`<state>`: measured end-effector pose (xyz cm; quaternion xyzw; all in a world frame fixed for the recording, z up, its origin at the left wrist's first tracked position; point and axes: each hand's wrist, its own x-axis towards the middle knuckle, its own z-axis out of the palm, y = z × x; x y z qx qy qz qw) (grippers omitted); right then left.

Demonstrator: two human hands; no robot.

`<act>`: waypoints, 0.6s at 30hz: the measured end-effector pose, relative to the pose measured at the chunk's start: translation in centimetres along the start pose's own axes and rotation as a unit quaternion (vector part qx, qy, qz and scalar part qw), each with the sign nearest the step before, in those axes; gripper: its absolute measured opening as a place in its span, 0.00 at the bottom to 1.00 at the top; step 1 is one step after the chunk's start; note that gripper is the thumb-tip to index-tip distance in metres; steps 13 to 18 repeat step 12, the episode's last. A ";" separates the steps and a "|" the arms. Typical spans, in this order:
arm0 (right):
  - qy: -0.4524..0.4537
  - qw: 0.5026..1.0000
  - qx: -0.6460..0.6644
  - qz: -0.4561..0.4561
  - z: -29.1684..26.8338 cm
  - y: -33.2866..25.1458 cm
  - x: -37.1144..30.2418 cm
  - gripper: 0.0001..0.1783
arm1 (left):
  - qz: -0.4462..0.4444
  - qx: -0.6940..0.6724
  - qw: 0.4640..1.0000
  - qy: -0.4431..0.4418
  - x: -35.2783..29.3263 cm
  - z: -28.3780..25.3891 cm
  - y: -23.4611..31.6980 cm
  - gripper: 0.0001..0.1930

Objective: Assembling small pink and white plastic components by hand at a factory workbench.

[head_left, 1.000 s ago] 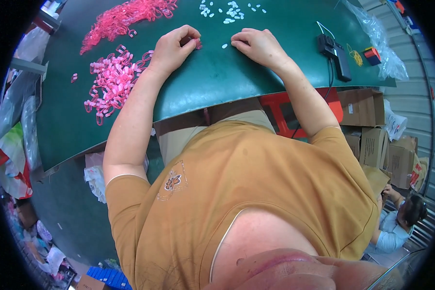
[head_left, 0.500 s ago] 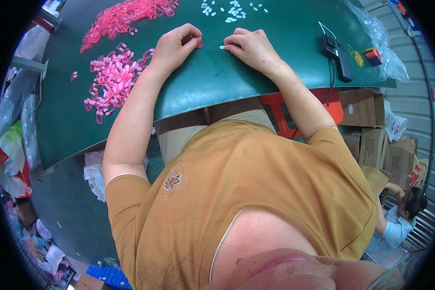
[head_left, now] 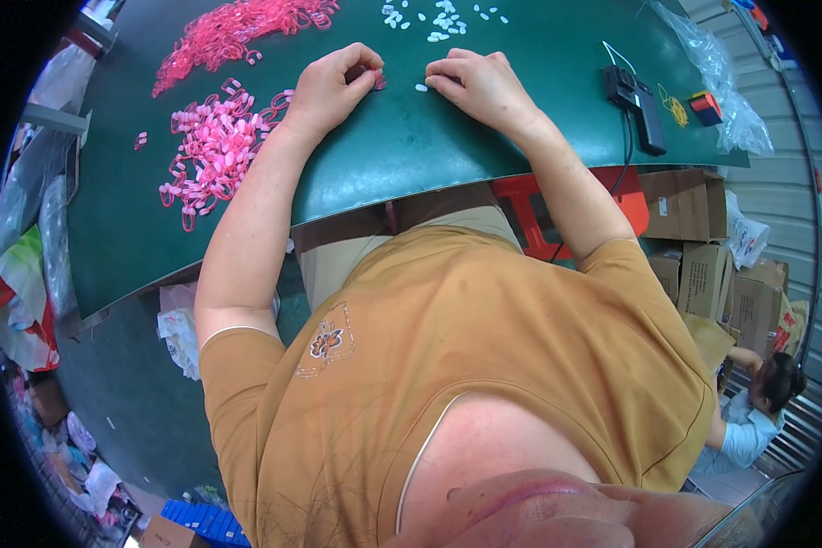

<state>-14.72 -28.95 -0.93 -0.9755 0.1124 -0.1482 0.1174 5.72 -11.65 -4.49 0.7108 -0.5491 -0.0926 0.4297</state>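
My left hand (head_left: 338,87) is closed in a pinch on a small pink elastic loop (head_left: 378,80), most of it hidden by the fingers. To its right, my right hand (head_left: 484,87) pinches thumb against forefinger, with a small white oval piece (head_left: 421,89) at the fingertips. A gap of bare green table (head_left: 374,169) separates the two hands. Beside my left forearm lies a pile of pink loops with pale oval pieces on them (head_left: 215,151). Farther off, a heap of plain pink loops (head_left: 233,32) spreads out, and loose white oval pieces (head_left: 443,20) are scattered.
At the right of the table are a black device with a cable (head_left: 647,114), yellow strands (head_left: 674,108), a small red and blue block (head_left: 705,108) and clear plastic (head_left: 740,110). A red stool (head_left: 521,210) and cardboard boxes (head_left: 685,205) stand below. Another person (head_left: 753,416) sits at lower right.
My right hand has shifted slightly up and to the right, and more of the white oval piece shows at its fingertips. My left hand stays almost still with the pink loop.
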 end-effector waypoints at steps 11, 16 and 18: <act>0.031 0.992 -0.089 -0.082 1.2 -0.3 0.2 0.11 | -0.007 0.006 1.000 -0.006 0.0 -0.2 0.3 0.06; 0.031 0.992 -0.088 -0.082 1.2 -0.3 0.2 0.11 | -0.007 0.008 1.000 -0.009 0.0 -0.2 0.4 0.06; 0.031 0.992 -0.088 -0.082 1.2 -0.3 0.2 0.11 | -0.007 0.008 1.000 -0.009 0.0 -0.2 0.4 0.06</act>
